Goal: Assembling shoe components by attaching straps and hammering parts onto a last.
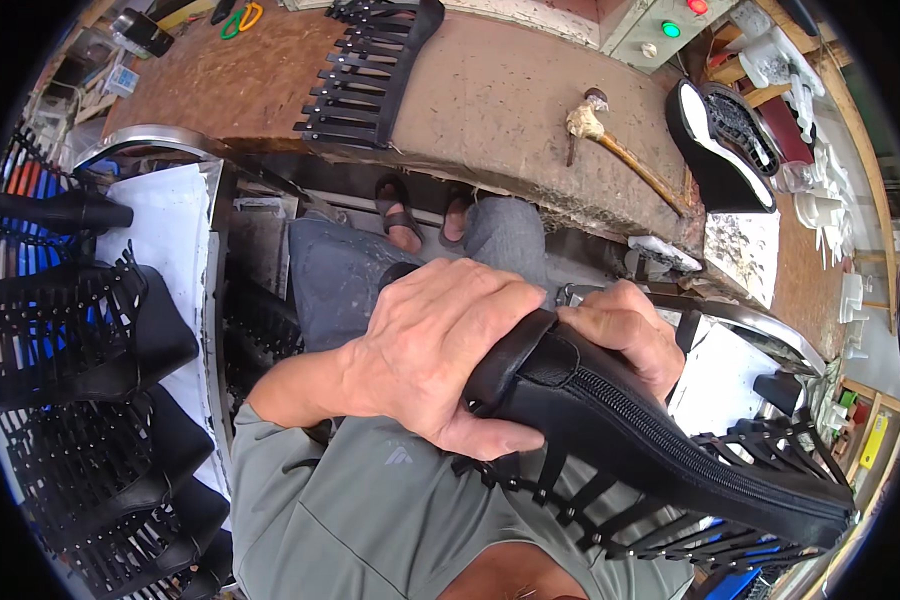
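Observation:
A black leather boot point(650, 440) with a long zipper and a row of studded straps lies across my front, its shaft reaching to the lower right. My left hand point(435, 350) wraps over its heel end, thumb pressed along the near side. Close by, my right hand point(625, 335) grips the far side beside the zipper's end, with its fingers curled. Part of the boot's foot is hidden beneath my left hand.
On the bench ahead lie a strappy black upper point(370, 80), a hammer point(625, 150) and a thick wedge sole point(720, 150). Several black strappy boots point(150, 330) stand on a rack at the left. Green-and-orange-handled scissors point(240, 20) lie at the back left. A lit control box point(655, 35) stands behind.

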A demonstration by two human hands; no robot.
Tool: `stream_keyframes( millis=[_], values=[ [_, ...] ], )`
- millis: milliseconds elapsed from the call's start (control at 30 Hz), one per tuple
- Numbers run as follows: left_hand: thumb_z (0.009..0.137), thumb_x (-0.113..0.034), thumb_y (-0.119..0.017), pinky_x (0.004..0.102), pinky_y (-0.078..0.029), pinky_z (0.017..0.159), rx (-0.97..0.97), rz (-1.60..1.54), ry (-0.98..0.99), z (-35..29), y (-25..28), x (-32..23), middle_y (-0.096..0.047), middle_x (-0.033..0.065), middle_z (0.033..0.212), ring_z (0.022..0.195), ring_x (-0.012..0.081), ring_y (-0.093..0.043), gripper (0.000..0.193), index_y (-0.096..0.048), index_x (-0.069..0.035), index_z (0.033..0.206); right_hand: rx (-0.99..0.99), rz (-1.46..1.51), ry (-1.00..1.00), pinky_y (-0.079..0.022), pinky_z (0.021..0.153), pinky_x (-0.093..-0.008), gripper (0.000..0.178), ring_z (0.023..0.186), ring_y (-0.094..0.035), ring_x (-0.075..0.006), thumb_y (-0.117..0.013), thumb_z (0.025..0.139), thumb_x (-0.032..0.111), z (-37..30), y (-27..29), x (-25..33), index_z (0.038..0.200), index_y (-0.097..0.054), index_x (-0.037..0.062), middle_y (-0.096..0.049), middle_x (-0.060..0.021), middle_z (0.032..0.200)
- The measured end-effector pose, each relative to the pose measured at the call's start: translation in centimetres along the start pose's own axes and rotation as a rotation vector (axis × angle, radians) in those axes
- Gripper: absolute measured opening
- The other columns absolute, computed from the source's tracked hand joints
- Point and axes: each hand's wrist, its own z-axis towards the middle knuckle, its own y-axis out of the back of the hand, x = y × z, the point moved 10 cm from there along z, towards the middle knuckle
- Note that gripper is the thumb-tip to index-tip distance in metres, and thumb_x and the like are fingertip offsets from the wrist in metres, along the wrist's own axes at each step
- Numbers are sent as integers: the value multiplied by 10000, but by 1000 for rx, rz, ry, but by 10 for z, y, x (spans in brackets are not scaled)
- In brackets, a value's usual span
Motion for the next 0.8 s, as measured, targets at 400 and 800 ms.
stream_keyframes(
  millis=[400,800],
  values=[
    [746,-354,-635,369,-491,616,-15,-22,-1,13,-10,18,-599,164,895,695,313,-599,482,-519,56,971,103,526,-224,-431,967,-397,462,1106,-569,-289,-695,808,224,15,-36,-55,1134,-563,-76,-609,-201,1095],
    [898,-489,-548,338,-424,583,-26,-280,681,-19,1,114,-525,113,620,601,198,-518,525,-567,26,795,96,603,-622,-454,929,-386,436,1069,-588,-263,-706,770,168,32,-64,-118,1109,-567,-68,-625,-185,1044]
  ],
)
